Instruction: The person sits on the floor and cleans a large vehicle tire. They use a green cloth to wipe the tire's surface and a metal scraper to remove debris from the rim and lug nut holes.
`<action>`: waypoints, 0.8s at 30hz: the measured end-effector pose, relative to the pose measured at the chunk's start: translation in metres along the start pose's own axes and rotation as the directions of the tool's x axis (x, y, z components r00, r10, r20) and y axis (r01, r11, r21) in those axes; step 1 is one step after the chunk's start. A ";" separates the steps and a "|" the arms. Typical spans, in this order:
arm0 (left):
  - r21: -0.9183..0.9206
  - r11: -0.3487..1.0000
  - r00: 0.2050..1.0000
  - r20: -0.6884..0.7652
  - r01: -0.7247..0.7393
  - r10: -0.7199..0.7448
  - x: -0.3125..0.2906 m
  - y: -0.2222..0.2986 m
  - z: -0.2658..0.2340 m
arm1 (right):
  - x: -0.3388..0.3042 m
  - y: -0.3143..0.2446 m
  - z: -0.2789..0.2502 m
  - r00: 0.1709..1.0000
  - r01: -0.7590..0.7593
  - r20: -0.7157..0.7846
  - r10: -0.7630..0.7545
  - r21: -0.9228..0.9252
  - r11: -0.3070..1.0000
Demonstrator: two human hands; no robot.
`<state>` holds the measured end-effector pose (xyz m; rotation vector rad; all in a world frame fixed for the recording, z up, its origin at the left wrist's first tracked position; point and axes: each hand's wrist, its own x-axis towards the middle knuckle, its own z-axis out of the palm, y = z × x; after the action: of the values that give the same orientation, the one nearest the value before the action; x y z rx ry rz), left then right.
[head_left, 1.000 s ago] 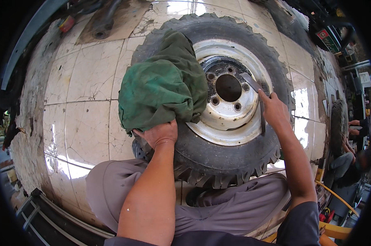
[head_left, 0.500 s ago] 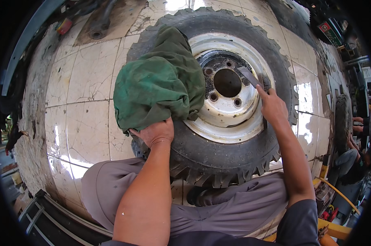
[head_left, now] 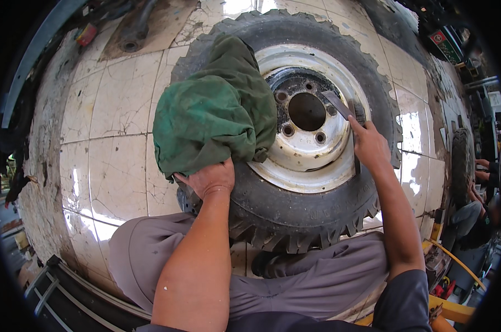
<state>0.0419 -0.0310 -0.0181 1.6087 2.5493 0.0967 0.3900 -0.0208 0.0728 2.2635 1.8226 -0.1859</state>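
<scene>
Tyre (head_left: pixel 295 221) lies flat on the tiled floor (head_left: pixel 112 116), between the person's knees: one black rubber tyre, chunky lugged tread, worn and dusty. Inside it sits one steel rim (head_left: pixel 311 160), round, white paint chipped and rusty toward the dark hub. Centre bore is one large round hole; I count about six small bolt holes ringed about it, some partly hidden.

Left hand (head_left: pixel 209 178): grip clamped on one green cloth (head_left: pixel 214 113), fingers curled under its lower edge. Cloth is soft, crumpled, stained, heaped in loose folds; it rises above that grip and covers the rim's left part and the tyre wall there.

Right hand (head_left: pixel 369 145): grip closed around one flat metal tool (head_left: pixel 339 105), grey, bar-shaped, dull. The bar runs up and to the left from the grip, its far end over the rim near the bolt holes. Whether it touches the rim, cannot tell.

Below both grips: grey trousers (head_left: pixel 300 282), smooth cloth. Floor tiles are glossy, cream, square, cracked and grimy. Far right of the right grip, one more tyre (head_left: pixel 459 166) stands upright, with another person (head_left: pixel 477 216) crouched beside it.
</scene>
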 end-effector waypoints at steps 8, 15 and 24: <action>-0.022 1.000 0.999 0.034 0.008 -0.007 -0.001 0.005 -0.010 | -0.001 0.006 0.000 0.996 0.058 -0.065 -0.056 0.042 0.997; -0.011 1.000 0.998 0.059 0.013 -0.013 -0.001 0.003 -0.007 | 0.001 0.010 0.005 0.998 0.062 -0.028 -0.061 0.048 0.997; -0.005 1.000 0.998 0.064 0.012 -0.012 0.001 0.004 -0.008 | 0.004 0.017 0.010 0.997 0.051 -0.057 -0.047 0.068 0.996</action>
<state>0.0441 -0.0278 -0.0098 1.5682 2.5081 0.0504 0.4084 -0.0228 0.0635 2.2932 1.9297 -0.2001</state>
